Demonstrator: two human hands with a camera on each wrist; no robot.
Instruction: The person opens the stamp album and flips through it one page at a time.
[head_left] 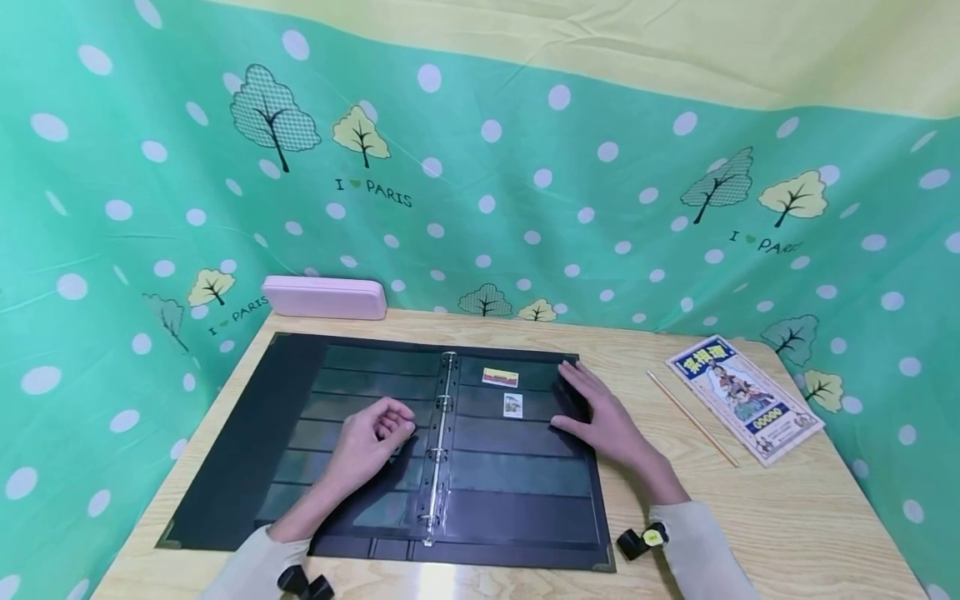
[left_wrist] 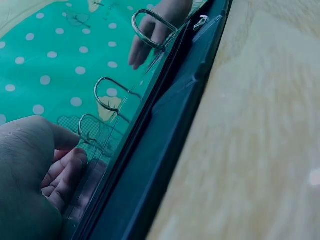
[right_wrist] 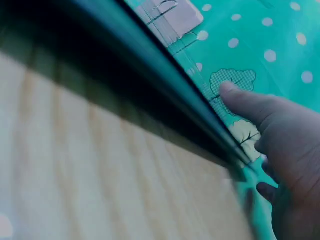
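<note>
A black ring-bound stamp album (head_left: 517, 517) lies spread on the table, its dark pages crossed by clear strips. On the upper right page sit a yellow-and-red stamp (head_left: 500, 377) and, just below it, a small whitish stamp (head_left: 513, 406). My left hand (head_left: 375, 437) hovers over the left page beside the metal rings (left_wrist: 105, 95), fingers loosely curled, and nothing shows between them. At the album's right edge is my right hand (head_left: 603, 417), thumb and fingers spread over the page border. Whether its fingertips touch the page cannot be told.
A pink case (head_left: 324, 297) stands behind the album at the back left. To the right lie a thin wooden stick (head_left: 693, 419) and a colourful printed packet (head_left: 742, 396). A green dotted cloth (head_left: 480, 225) hangs behind and beside the wooden table (head_left: 795, 517).
</note>
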